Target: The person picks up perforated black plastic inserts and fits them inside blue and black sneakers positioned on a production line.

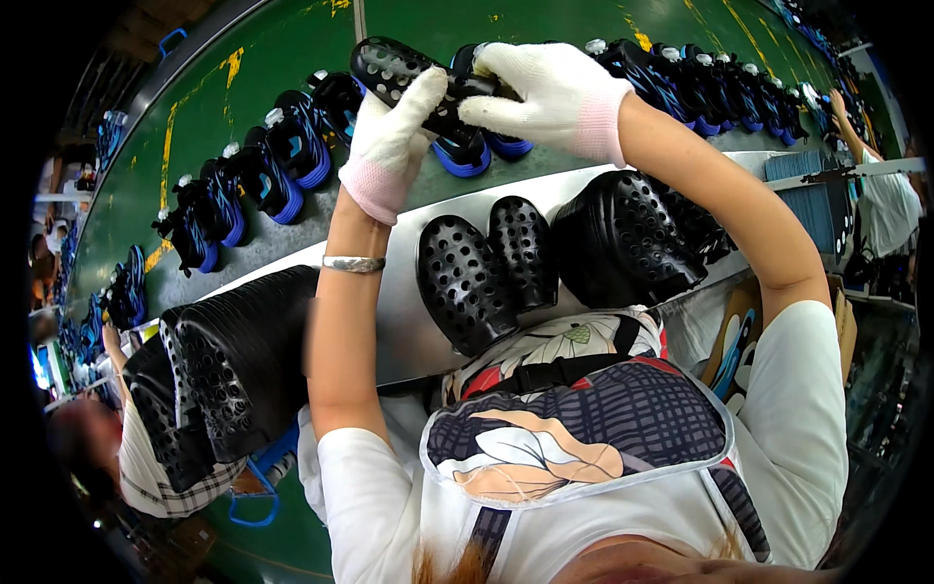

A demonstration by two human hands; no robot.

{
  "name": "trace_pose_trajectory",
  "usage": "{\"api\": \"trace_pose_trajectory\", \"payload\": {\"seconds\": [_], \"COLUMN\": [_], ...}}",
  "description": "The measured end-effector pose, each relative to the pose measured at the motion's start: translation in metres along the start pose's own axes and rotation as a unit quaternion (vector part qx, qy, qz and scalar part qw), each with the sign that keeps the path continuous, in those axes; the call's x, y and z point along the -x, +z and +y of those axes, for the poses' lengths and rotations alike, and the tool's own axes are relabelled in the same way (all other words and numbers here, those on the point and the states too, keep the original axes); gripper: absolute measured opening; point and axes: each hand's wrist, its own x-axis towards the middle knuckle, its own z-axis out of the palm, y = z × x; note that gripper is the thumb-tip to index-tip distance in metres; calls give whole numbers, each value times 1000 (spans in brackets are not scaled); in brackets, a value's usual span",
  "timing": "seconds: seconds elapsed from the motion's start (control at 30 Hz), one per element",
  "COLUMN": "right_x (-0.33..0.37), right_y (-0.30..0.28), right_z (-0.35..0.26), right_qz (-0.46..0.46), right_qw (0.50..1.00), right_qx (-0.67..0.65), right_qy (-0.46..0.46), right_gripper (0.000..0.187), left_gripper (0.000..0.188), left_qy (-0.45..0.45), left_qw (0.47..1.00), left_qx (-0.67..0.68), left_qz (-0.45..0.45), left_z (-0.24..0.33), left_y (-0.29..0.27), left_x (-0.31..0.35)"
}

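Observation:
In front of me, above the row of shoes, both my hands wear white knit gloves with pink cuffs. My left hand (397, 136) is closed around a black perforated plastic shoe insert (382, 64), its rounded toe pointing up and left. My right hand (556, 99) pinches black plastic at the insert's right side, between thumb and fingers. Whether that is the same piece or a second one, I cannot tell. Below my hands, two loose perforated inserts, a larger one (459, 277) and a narrower one (522, 251), lie on a metal ledge (397, 326).
A nested stack of black inserts (243, 360) stands left of my left forearm, another (623, 238) under my right arm. Black and blue sneakers (292, 146) line the green conveyor (311, 44). A co-worker in a plaid top (180, 477) is at lower left, another person (887, 204) at far right.

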Motion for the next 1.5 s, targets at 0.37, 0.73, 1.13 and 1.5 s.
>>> {"api": "trace_pose_trajectory", "payload": {"seconds": [0.37,0.73,1.13,1.5], "right_x": [-10,-44,-82,-111], "right_y": [23,22,54,127], "right_z": [-1,26,-12,1], "right_qz": [-2,-252,-234,-251], "right_qw": [999,953,936,936], "right_qx": [-33,107,204,196], "right_qy": [6,132,169,151], "right_gripper": [39,47,37,25], "left_gripper": [37,37,27,31], "left_qy": [-142,-38,68,-218], "left_qw": [987,844,792,730], "left_qx": [-71,-533,-606,-647], "left_qz": [8,-51,-29,-41], "left_z": [16,-25,-54,-70], "left_y": [-12,-52,-60,-45], "left_x": [16,42,38,3]}}
